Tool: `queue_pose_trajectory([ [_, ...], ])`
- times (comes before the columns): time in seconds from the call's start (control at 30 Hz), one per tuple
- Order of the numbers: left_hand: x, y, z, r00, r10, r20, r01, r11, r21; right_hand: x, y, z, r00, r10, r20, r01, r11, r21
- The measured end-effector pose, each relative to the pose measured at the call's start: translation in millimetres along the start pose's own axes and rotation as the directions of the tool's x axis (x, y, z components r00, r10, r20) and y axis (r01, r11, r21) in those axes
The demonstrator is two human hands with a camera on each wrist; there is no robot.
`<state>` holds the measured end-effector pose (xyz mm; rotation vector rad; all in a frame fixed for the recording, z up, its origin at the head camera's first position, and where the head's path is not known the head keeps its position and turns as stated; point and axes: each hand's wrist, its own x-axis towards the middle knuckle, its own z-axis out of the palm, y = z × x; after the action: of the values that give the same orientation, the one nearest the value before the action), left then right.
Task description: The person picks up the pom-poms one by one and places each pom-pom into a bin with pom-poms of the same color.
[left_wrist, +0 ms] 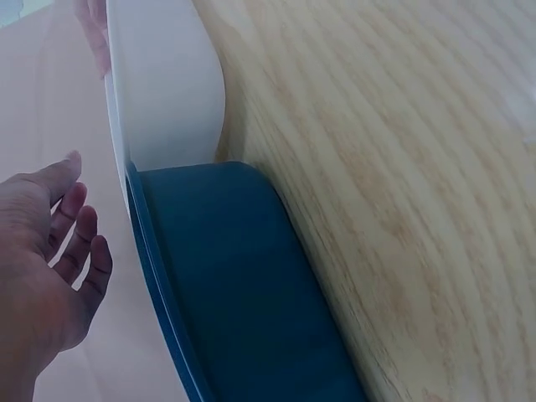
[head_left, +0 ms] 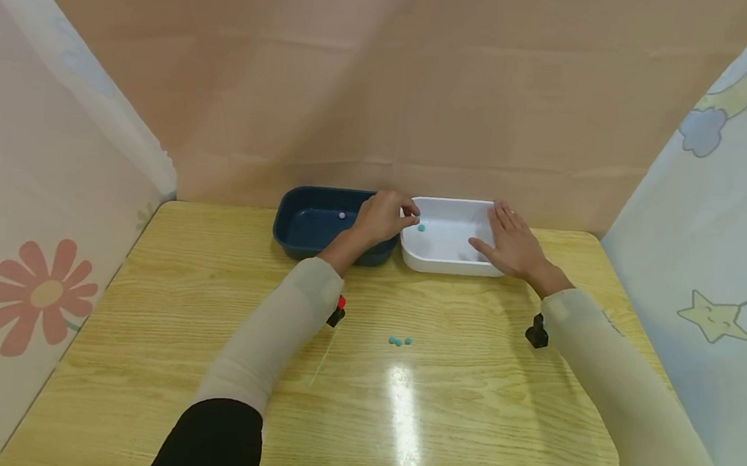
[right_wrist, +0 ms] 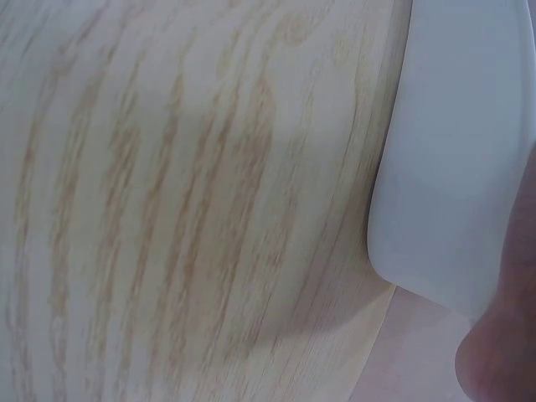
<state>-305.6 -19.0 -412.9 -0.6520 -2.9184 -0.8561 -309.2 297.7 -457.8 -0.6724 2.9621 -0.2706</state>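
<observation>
My left hand (head_left: 380, 217) is over the inner edges of a dark blue bin (head_left: 309, 236) and a white bin (head_left: 441, 266). Its thumb and index finger pinch a small teal ball (head_left: 418, 218), of which only a sliver shows. In the left wrist view that hand (left_wrist: 42, 260) is above the bin rims with its other fingers bent. Another teal ball (head_left: 421, 228) lies inside the white bin, near its left end. Fingers spread, my right hand (head_left: 513, 243) rests on the white bin's right end. A pale purple ball (head_left: 342, 215) sits in the blue bin.
Several teal balls (head_left: 399, 343) lie together on the wooden table (head_left: 465, 407) in front of the bins. A brown covering (head_left: 279, 89) rises right behind the bins. Printed panels (head_left: 56, 157) stand along both sides of the table.
</observation>
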Motion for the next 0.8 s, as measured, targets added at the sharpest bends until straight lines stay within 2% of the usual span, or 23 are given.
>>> queue_pose_trajectory([
  [0.13,5.0,-1.3,0.0,0.999,-0.030,0.019,0.030,0.999,0.017,0.8,-1.3,0.2,1.000,-0.003,0.001,0.003,1.000,0.008],
  [0.37,9.9,-4.2,2.2,0.999,-0.039,0.012,0.038,0.997,0.064,1.4,-1.4,-1.5,1.000,-0.004,0.000,0.004,1.000,0.004],
  [0.57,12.2,-3.4,3.1,0.999,-0.046,0.011,0.046,0.997,0.055,2.1,0.0,-2.2,1.000,-0.004,0.004,0.004,1.000,-0.006],
  [0.8,10.1,-2.6,0.6,0.998,-0.062,-0.022,0.064,0.995,0.074,2.6,0.7,-0.4,1.000,-0.005,0.005,0.005,1.000,-0.015],
])
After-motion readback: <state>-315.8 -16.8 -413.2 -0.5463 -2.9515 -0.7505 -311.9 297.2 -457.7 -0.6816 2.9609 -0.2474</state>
